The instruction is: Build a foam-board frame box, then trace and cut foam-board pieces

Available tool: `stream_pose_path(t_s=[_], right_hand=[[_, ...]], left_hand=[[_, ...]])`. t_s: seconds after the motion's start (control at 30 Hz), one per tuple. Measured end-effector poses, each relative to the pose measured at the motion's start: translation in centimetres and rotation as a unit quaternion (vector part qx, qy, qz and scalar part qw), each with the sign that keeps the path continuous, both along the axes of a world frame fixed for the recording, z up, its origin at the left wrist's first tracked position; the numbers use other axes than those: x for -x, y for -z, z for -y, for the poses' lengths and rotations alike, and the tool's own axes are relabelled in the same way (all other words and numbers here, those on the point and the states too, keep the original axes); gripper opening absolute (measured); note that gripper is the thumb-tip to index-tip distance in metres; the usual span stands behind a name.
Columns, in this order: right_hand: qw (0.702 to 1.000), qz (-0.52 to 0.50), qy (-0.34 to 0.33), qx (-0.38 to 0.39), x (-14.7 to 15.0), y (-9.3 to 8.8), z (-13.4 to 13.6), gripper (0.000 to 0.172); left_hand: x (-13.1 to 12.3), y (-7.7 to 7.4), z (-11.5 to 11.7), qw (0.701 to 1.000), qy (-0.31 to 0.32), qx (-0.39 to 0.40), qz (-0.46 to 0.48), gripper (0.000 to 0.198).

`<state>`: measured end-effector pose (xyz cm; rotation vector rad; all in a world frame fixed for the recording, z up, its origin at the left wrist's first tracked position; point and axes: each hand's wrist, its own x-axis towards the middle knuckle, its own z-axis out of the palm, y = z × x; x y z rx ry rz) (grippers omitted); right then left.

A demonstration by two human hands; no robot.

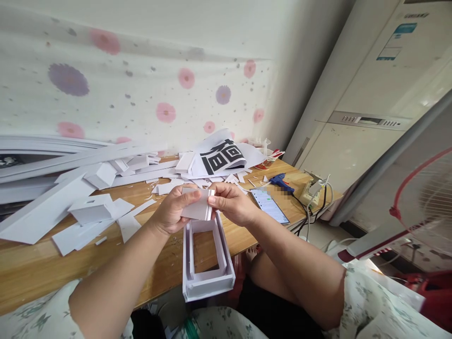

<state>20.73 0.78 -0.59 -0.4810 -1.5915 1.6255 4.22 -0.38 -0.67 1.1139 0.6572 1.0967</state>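
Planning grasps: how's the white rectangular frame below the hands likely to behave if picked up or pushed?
The white frame is probably light for its size: thin walls, open middle. It likely stays stiff, since its walls stand straight. Pushed further off the table, it may tip, as its near end juts past the edge.

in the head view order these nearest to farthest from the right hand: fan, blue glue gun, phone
From the right hand:
1. phone, on the table to the hand's right
2. blue glue gun, farther right, beyond the phone
3. fan, past the table's right end, at the picture's right edge
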Motion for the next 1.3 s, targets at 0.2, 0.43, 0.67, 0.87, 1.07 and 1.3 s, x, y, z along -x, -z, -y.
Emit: stream_pose_path(t_s=[0.2, 0.43, 0.67, 0.87, 1.07, 1.3], right_hand=[[0.997, -0.068, 0.019, -0.023, 0.3, -0.2, 0.7, 0.037], [0.954, 0.106, 0.256, -0.115, -1.7, 0.1, -2.2, 0.029], [0.917, 0.233, 0.300, -0.122, -3.2, 0.7, -2.3, 0.026], [0.944, 0.161, 0.226, -0.177, -1.4, 1.6, 1.3, 0.016], [0.848, 0.312, 0.353, -0.245, -10.7, 0.8, 0.1, 0.010], [0.747, 0.547, 0.297, -0.233, -19.1, 2.2, 0.6, 0.024]], left_hand=[[-0.3, 0.1, 0.0, 0.999, -0.044, -0.007, 0.029, 0.039], [0.2, 0.1, -1.6, 0.984, -0.172, -0.026, 0.030, 0.040], [0.0, 1.0, -1.1, 0.982, -0.158, -0.068, -0.080, 0.034], [0.4, 0.5, -0.4, 0.948, -0.086, -0.206, -0.225, 0.026], [0.5, 0.7, -0.6, 0.947, -0.161, -0.176, -0.217, 0.028], [0.4, 1.9, -1.1, 0.943, -0.206, -0.136, -0.225, 0.038]])
